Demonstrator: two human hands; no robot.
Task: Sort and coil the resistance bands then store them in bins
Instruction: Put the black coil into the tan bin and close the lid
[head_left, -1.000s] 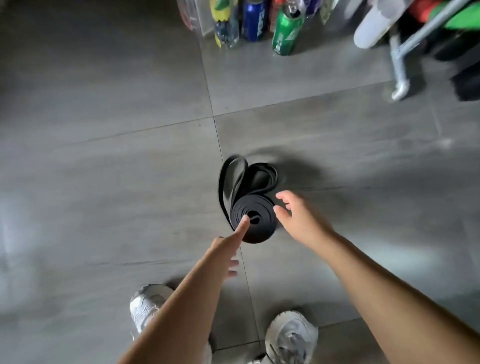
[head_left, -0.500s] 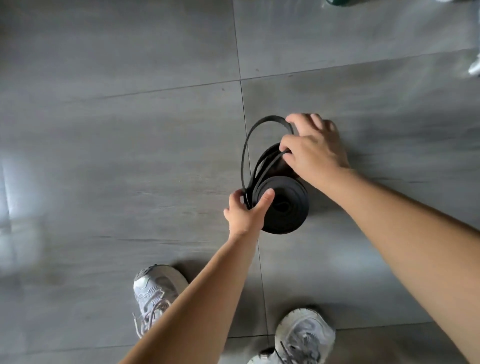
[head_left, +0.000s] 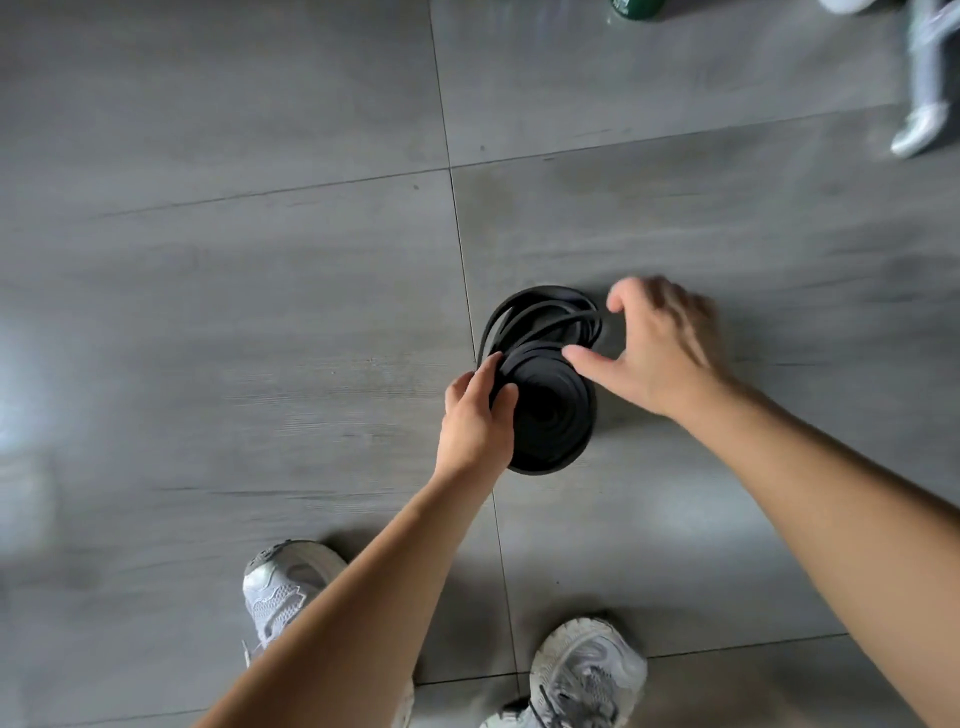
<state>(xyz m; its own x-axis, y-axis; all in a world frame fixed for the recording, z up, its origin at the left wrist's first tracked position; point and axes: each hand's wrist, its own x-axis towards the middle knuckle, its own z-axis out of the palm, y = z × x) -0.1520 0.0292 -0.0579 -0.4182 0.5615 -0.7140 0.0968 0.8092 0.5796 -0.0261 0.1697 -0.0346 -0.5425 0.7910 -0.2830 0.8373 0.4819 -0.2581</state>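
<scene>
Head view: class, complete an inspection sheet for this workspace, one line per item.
Surface: grey tiled floor, glossy patches.
Job's things: black resistance band, partly coiled, loose loops on its far side; no bins seen.
Clutter: green container, cropped at the top edge.
Grippers: left hand grips the coil's edge; right hand blurred, fingers spread, thumb by the coil.
Cables: nothing seen.
Surroundings: white frame leg top right; two white trainers below.

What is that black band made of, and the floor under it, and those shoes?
The black band looks like matte rubber or latex: flat strip, bending into loose loops without creasing. The floor seems to be large grey tiles, faintly grained with a soft sheen, thin joint lines showing. The shoes look like pale mesh fabric with laces.
</scene>
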